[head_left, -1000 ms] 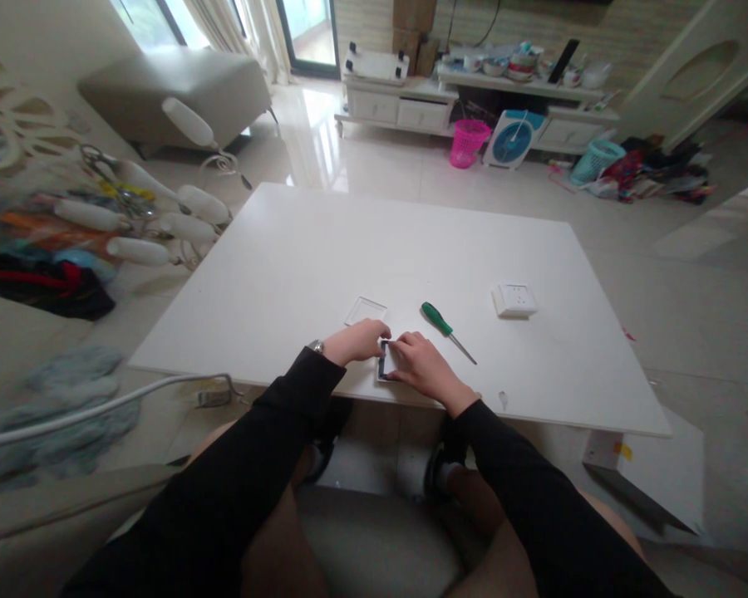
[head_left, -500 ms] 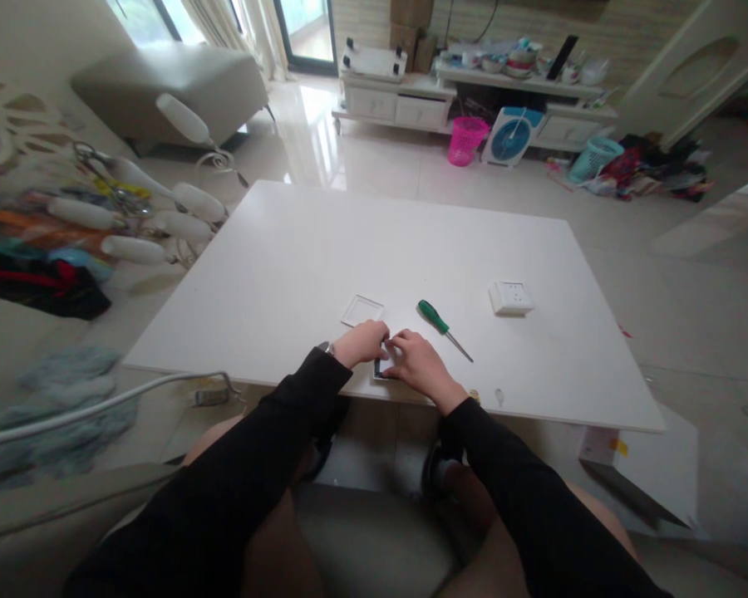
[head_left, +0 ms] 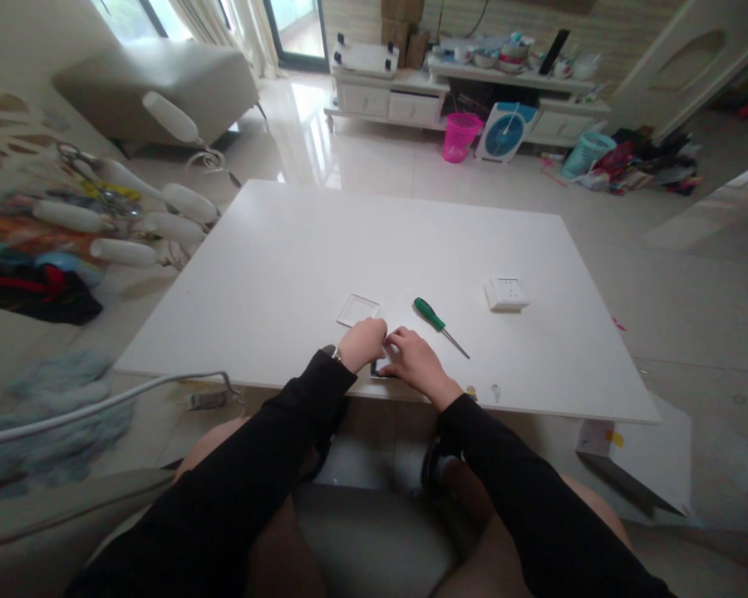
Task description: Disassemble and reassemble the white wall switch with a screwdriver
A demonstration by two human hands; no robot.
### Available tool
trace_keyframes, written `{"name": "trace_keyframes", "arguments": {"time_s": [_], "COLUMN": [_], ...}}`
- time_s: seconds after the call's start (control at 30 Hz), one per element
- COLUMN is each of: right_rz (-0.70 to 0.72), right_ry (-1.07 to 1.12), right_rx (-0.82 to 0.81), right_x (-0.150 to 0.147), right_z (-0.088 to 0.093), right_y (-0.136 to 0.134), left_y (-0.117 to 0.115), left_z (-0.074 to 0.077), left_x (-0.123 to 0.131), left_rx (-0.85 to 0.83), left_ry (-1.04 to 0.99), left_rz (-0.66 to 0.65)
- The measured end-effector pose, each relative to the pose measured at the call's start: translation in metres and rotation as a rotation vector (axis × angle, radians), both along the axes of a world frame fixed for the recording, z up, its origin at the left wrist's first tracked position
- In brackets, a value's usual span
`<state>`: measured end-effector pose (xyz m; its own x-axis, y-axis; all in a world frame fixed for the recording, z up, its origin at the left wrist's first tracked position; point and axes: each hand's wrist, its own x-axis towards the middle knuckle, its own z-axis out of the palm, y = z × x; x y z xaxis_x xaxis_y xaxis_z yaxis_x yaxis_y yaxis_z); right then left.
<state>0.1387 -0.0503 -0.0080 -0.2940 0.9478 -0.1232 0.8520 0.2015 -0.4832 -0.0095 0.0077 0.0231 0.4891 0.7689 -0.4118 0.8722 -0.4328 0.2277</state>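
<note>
Near the front edge of the white table, my left hand (head_left: 362,342) and my right hand (head_left: 416,363) meet over a small white square piece with a dark edge (head_left: 377,366). My right hand grips it, thumb low and fingers at the top. The fingers of my left hand are pinched together above it; what they hold is hidden. Just beyond my left hand lies a clear square frame (head_left: 357,311). A green-handled screwdriver (head_left: 430,315) rests to the right, its shaft pointing toward me. Farther right sits a white wall socket on a box (head_left: 507,294).
A small yellowish item (head_left: 471,392) and a small clear piece (head_left: 496,391) lie by the front edge of the table (head_left: 324,241). A lamp with white shades (head_left: 187,203) stands at the left. A pink basket (head_left: 460,137) and a blue fan (head_left: 507,131) are across the floor.
The whole view has shifted slightly. My left hand has turned a little over the square piece, while my right hand keeps its grip. The screwdriver, clear frame and socket stay in place.
</note>
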Motion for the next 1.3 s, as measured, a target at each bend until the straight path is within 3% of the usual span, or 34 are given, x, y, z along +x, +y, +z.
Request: {"name": "trace_keyframes", "arguments": {"time_s": [0.27,0.67,0.93,1.3], "right_rz": [-0.004,0.032,0.027,0.024], "right_ry": [-0.014,0.081,0.054,-0.008], "right_rx": [-0.025,-0.039,-0.041,-0.059], "right_x": [0.001,0.01,0.006,0.004], "right_z": [0.003,0.002,0.004,0.009], "right_y": [-0.001,-0.002,-0.001,0.002], "left_y": [-0.003,0.008,0.004,-0.001], "left_z": [0.003,-0.001,-0.007,-0.002], "left_x": [0.0,-0.006,0.0,0.003], "left_rx": [0.007,-0.139,-0.072,-0.043], "left_ry": [-0.006,-0.052,-0.022,-0.02], "left_rz": [-0.018,0.013,0.056,0.1]}}
